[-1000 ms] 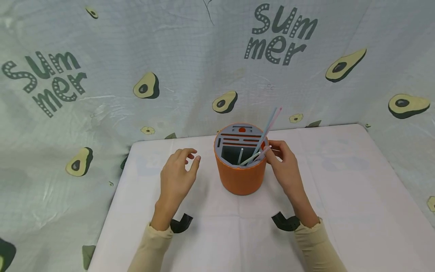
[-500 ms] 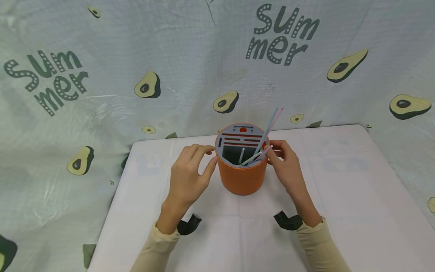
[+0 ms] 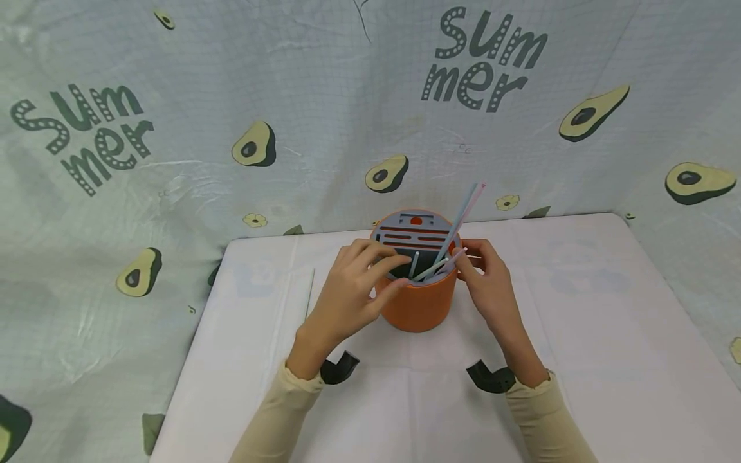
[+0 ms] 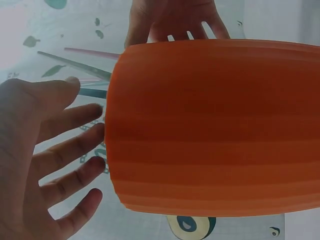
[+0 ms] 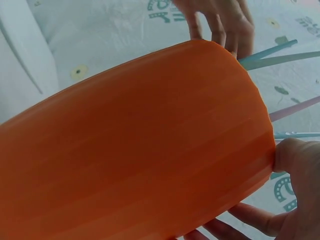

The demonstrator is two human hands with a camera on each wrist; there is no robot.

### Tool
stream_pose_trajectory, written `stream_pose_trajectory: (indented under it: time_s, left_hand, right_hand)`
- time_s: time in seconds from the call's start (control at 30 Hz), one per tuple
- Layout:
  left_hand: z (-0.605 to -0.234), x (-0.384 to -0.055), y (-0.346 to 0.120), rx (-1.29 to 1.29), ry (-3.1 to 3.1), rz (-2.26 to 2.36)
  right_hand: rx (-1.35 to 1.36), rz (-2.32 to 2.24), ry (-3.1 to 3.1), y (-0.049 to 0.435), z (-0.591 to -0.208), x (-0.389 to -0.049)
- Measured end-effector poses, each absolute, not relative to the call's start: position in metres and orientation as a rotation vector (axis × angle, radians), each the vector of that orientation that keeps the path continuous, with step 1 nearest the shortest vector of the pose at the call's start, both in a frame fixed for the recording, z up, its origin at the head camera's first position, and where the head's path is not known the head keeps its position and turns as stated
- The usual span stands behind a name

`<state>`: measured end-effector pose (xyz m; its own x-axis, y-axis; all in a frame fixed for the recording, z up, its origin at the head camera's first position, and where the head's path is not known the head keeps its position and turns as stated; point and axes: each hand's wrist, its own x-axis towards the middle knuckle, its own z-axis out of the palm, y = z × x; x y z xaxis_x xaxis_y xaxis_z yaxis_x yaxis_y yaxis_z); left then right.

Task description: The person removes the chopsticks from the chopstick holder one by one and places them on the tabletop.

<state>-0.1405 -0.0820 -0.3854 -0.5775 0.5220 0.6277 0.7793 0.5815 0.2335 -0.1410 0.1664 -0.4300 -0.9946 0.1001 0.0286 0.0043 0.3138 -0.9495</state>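
Note:
An orange round container [image 3: 419, 312] stands on the table, its grey lid [image 3: 425, 222] cut with slots and one wide opening. Several straws poke out of that opening, among them a blue straw [image 3: 451, 236], a pink straw [image 3: 475, 198] and a short pale blue one [image 3: 413, 264]. My left hand [image 3: 356, 286] hovers over the near left rim; thumb and fingers are spread apart, fingertips close to the short straw. In the left wrist view nothing sits between them. My right hand [image 3: 487, 283] holds the container's right side, thumb [image 5: 287, 155] at the rim and fingers along the wall.
A thin pale straw [image 3: 309, 294] lies on the white-covered table [image 3: 579, 347], left of the container. Behind the table hangs a sheet [image 3: 324, 77] printed with avocados and lettering. A black curved piece sits at each wrist.
My left hand has moved right, from beside the container to over its lid, uncovering the straw on the table. The right hand has kept its hold; the container has stayed in place.

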Motion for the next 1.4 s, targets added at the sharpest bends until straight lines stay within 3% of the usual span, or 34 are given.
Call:
stream_pose_trajectory:
  time_s: [0.6, 1.4]
  left_hand:
    - [-0.389, -0.155, -0.071, -1.132, -2.327, -0.635]
    - [-0.374, -0.142, -0.073, -1.252, -1.947, -0.875]
  right_hand:
    - [-0.1, 1.792, -2.462, 0.165, -0.431, -0.141]
    - [-0.13, 1.795, -2.467, 0.163, -0.43, -0.141]
